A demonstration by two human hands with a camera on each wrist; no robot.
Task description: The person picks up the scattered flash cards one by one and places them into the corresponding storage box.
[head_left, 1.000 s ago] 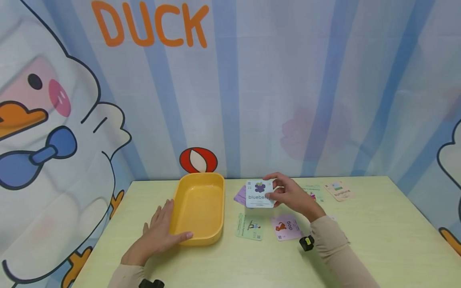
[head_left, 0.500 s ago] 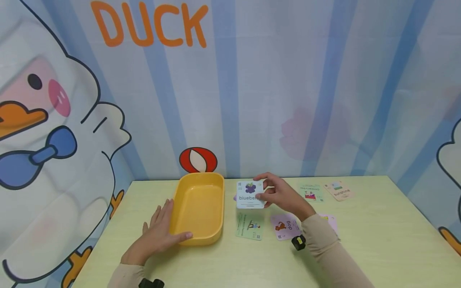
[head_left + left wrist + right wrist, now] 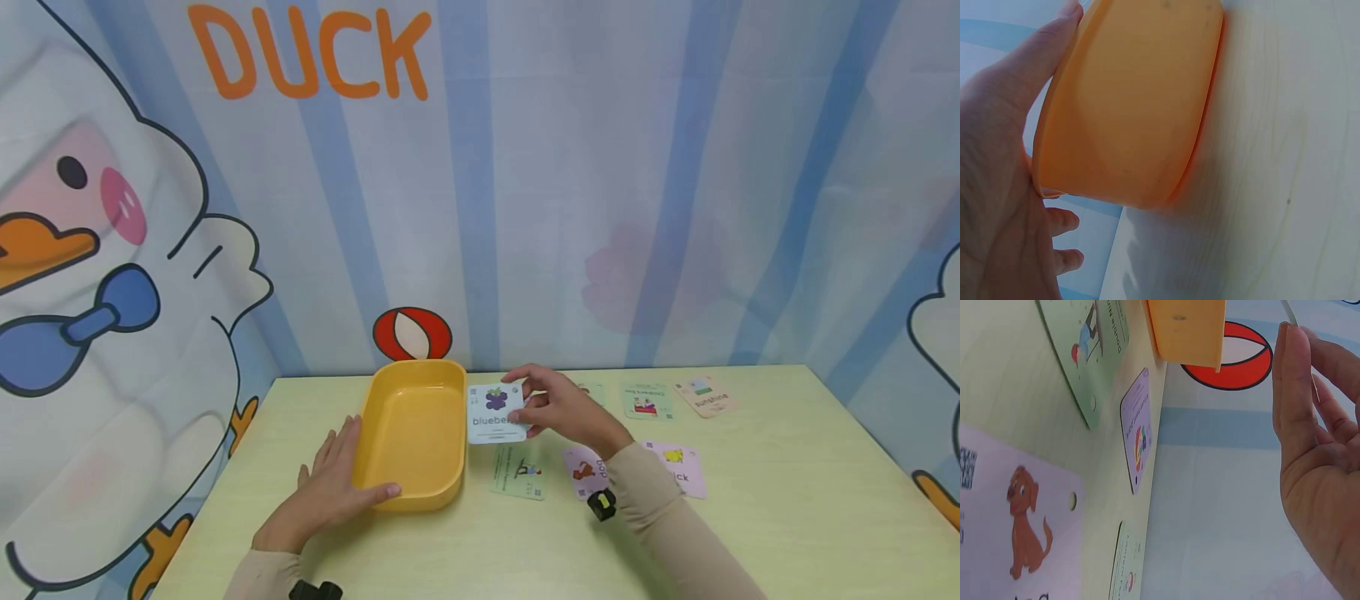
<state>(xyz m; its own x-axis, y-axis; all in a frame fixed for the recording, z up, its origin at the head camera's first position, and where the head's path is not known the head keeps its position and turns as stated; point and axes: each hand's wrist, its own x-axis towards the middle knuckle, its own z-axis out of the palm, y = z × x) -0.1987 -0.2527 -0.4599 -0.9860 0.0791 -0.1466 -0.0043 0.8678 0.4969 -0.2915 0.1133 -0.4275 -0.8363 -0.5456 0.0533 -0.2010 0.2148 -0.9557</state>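
Observation:
My right hand (image 3: 566, 410) pinches the right edge of a white flash card (image 3: 491, 427) printed with "blueberry" and purple berries. The card is held up, just beside the right wall of a yellow plastic tray (image 3: 412, 437) with nothing inside. Only the card's thin edge (image 3: 1290, 312) shows in the right wrist view, between thumb and fingers. Against the tray's left side rests my left hand (image 3: 326, 492), its fingers fairly straight and its thumb over the front rim. In the left wrist view, the left hand (image 3: 997, 137) lies along the tray's outer wall (image 3: 1129, 106).
Several flash cards lie on the pale wooden table (image 3: 787, 517): a green one (image 3: 519, 477), a dog card (image 3: 581, 473), a chick card (image 3: 682, 468), another green card (image 3: 647, 402) and a sunshine card (image 3: 705, 397). A purple card (image 3: 1138, 428) shows in the right wrist view. Behind hangs a duck-print curtain (image 3: 525, 183).
My right hand has carried the blueberry card leftward to the tray's right edge, uncovering the chick card and a green card at the back. The left hand and tray have stayed put.

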